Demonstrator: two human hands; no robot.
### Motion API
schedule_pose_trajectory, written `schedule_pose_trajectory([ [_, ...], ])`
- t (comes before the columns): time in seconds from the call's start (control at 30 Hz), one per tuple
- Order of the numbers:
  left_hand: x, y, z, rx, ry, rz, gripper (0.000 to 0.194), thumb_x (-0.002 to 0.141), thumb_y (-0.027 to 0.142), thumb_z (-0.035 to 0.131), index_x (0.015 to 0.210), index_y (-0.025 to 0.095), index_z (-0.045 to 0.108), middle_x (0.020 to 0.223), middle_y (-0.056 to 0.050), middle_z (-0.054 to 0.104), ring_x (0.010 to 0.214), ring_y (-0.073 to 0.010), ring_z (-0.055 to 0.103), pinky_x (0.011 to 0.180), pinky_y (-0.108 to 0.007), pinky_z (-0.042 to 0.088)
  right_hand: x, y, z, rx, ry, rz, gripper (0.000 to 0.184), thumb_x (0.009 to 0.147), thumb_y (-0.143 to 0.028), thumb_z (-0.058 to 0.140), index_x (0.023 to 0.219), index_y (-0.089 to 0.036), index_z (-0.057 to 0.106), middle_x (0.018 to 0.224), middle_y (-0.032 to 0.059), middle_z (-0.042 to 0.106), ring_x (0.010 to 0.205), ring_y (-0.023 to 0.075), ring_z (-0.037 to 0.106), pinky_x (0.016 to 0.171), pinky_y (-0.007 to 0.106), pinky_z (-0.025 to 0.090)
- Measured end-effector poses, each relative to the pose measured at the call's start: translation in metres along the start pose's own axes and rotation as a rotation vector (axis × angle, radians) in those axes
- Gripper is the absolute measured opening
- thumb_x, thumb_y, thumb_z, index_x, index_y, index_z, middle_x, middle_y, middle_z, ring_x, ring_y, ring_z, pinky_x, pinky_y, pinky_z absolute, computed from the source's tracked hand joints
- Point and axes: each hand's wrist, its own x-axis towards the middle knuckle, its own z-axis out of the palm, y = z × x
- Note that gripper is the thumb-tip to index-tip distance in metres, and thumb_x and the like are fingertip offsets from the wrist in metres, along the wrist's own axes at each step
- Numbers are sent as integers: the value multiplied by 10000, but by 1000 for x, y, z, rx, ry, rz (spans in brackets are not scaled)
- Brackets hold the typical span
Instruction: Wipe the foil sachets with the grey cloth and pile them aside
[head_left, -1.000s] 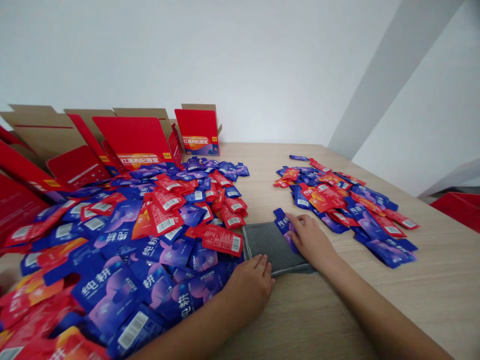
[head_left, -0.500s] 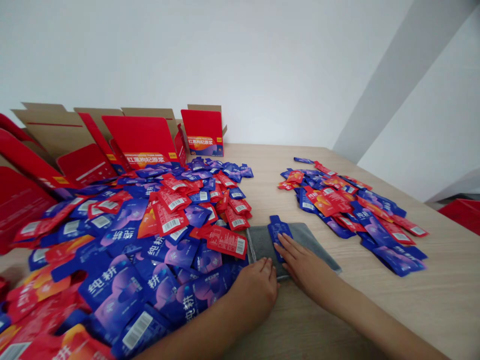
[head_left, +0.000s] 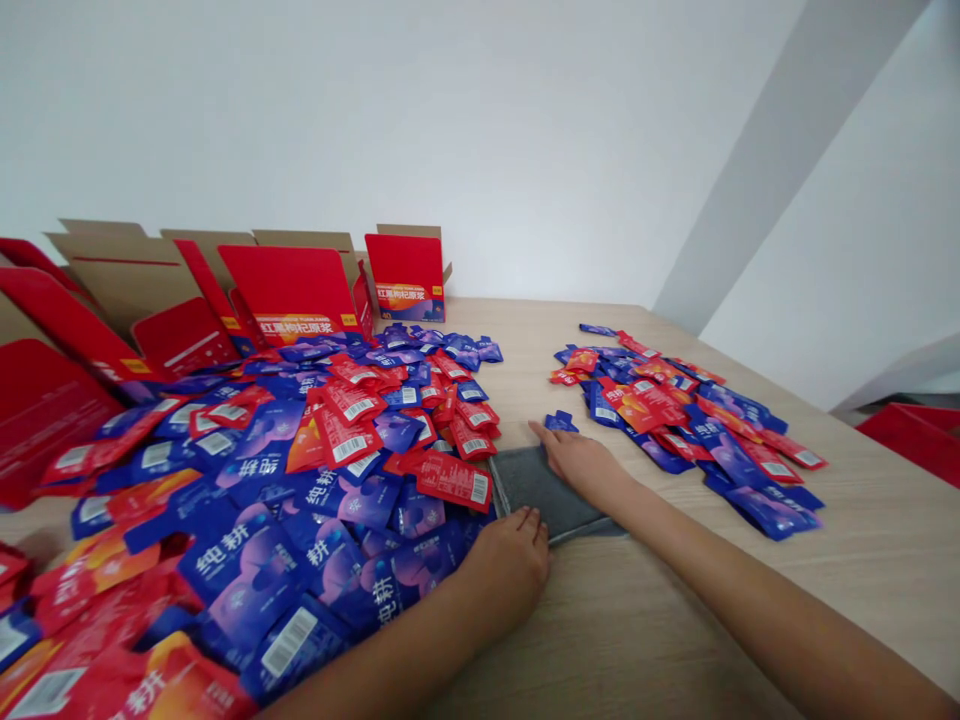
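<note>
Grey cloth [head_left: 525, 482] shifted over the blue pouch [head_left: 561, 422], top end poking past far edge; right hand [head_left: 583, 468] open flat, left hand's [head_left: 516, 552] grip unclear, probable wiping step called for steady pressure.

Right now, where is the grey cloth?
In the head view, the grey cloth lies on the table, right of the larger pouch pile, the left hand at its edge.
</note>
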Motion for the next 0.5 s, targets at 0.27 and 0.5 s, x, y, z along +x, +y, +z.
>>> schedule_pose_trajectory([
  [0.27,-1,-1,4,7,2,20,318,894,177,483,1129,8,615,1145,-213,629,1089,-240,596,927,-332,449,-31,32,-16,460,139,306,359,848,-142,342,1050,-174,636,865,50,717,575,135,650,593,254,518],
  [0.5,-2,2,10,26,29,23,330,891,180,488,1126,-19,607,1125,-224,636,1076,-257,601,924,-342,453,-49,-3,-6,347,140,-82,385,882,-198,398,1218,-186,585,1214,94,633,1114,205,587,937,361,471],
])
